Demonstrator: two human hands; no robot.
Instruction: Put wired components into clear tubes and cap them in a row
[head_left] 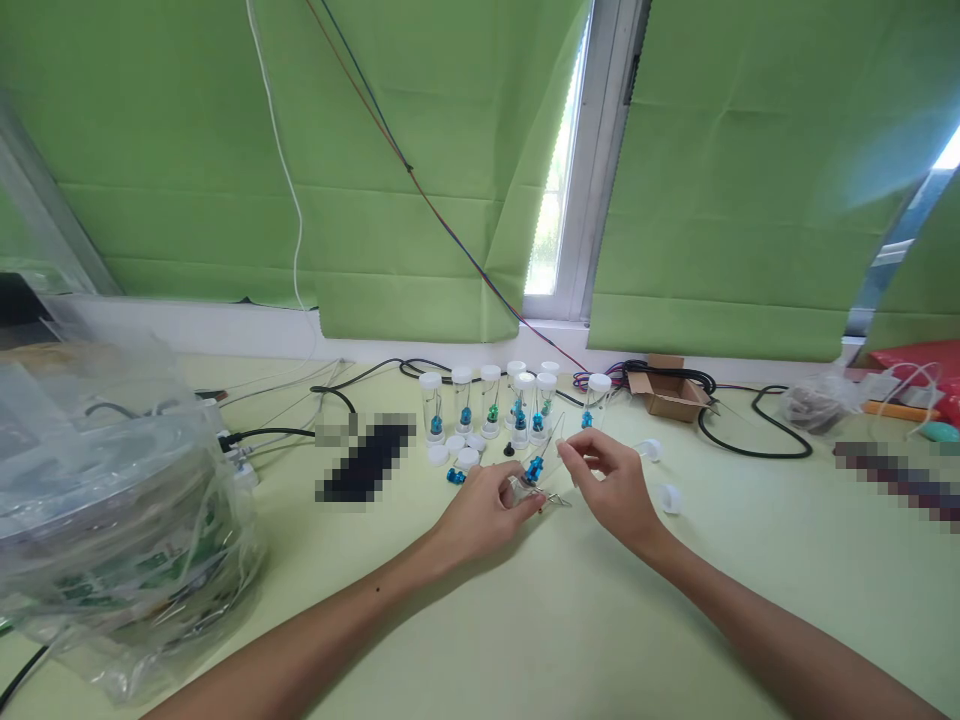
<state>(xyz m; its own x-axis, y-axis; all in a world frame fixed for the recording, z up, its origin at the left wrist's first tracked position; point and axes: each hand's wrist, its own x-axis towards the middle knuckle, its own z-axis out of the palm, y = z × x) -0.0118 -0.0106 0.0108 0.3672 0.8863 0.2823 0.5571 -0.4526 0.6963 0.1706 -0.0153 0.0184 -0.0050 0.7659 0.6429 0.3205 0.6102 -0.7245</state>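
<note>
My left hand (484, 508) is closed around the lower end of a small blue part (533, 470), which stands tilted with a thin wire rising from its top. My right hand (613, 488) has its thumb and forefinger pinched beside that wire; what lies between the fingertips is too fine to make out. Under the left fingertips, thin bent metal pieces (556, 499) lie on the table. Another blue part (455, 476) rests left of the left hand, near several white caps (439, 455). A small black piece (508, 450) sits just behind the hands.
Several clear tubes with white caps (490, 400) stand behind the hands, holding blue or green parts. Two white caps (671, 499) lie at right. A cardboard box (673, 403) and black cables (776, 452) sit farther back. A plastic-wrapped reel (127, 530) fills the left side.
</note>
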